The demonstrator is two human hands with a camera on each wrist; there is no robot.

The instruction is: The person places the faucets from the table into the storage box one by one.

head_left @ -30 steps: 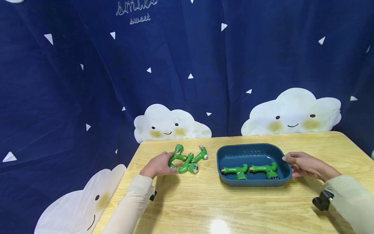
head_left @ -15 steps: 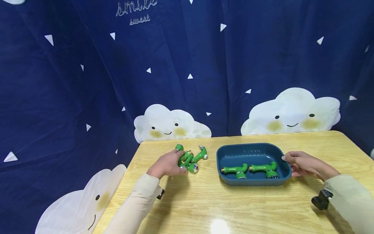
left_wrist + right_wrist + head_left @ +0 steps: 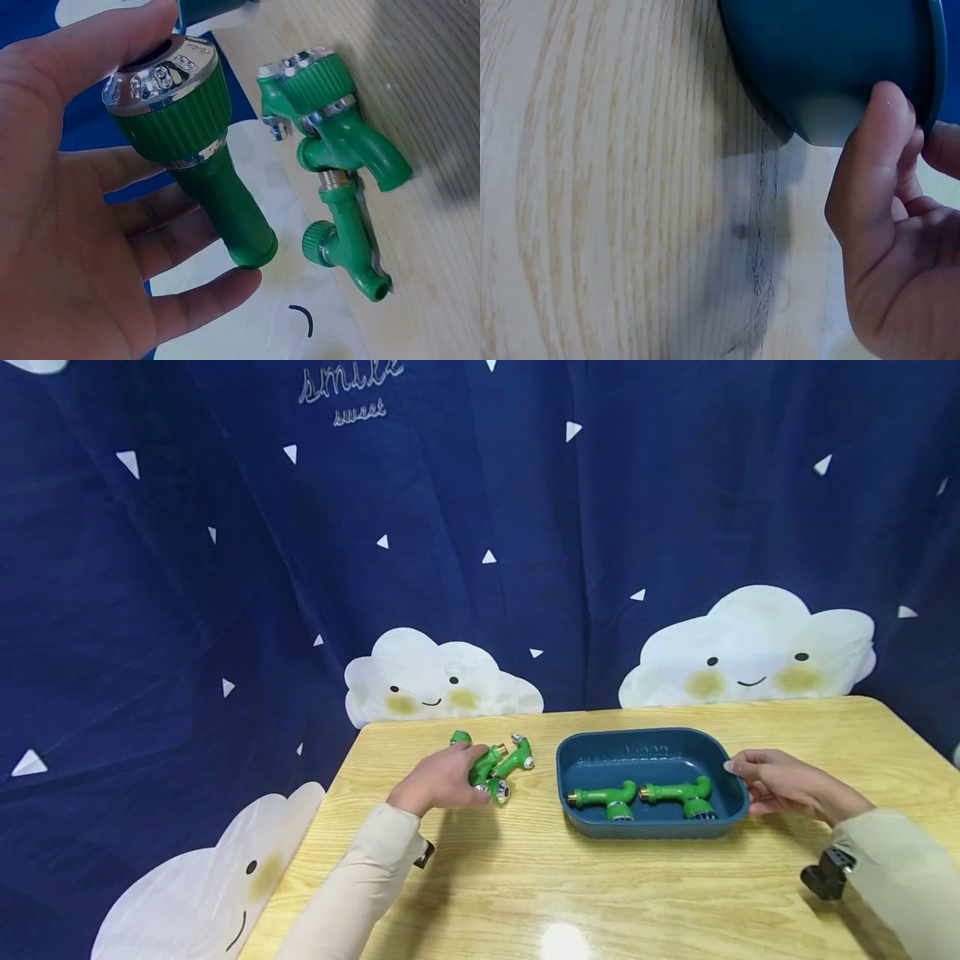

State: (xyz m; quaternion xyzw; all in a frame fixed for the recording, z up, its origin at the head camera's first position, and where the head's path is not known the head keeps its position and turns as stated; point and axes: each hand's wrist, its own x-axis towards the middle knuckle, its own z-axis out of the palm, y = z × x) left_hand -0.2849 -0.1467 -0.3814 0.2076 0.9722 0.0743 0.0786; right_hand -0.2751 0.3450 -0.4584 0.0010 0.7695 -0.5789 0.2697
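Observation:
My left hand (image 3: 442,779) holds a green plastic tap (image 3: 236,206) above the table at the left. In the left wrist view the thumb lies on the tap's silver cap (image 3: 169,75) and a fingertip meets its far end. Close by, more green taps lie on the table, among them a tap with a ribbed, silver-topped knob (image 3: 360,146) and a smaller tap (image 3: 346,232). My right hand (image 3: 787,785) grips the right end of a dark blue tub (image 3: 652,832), its thumb (image 3: 885,127) against the wall. Two green taps (image 3: 603,796) with brass-coloured ends lie in the tub.
The light wooden table (image 3: 510,893) ends at the back against a navy curtain (image 3: 487,485) with white clouds and triangles. One green tap (image 3: 517,758) lies between my left hand and the tub. A black wrist camera (image 3: 827,872) sits below the right sleeve.
My left hand has moved right across the group of taps, carrying a tap with it. The right hand and the tub with its two taps stay in place.

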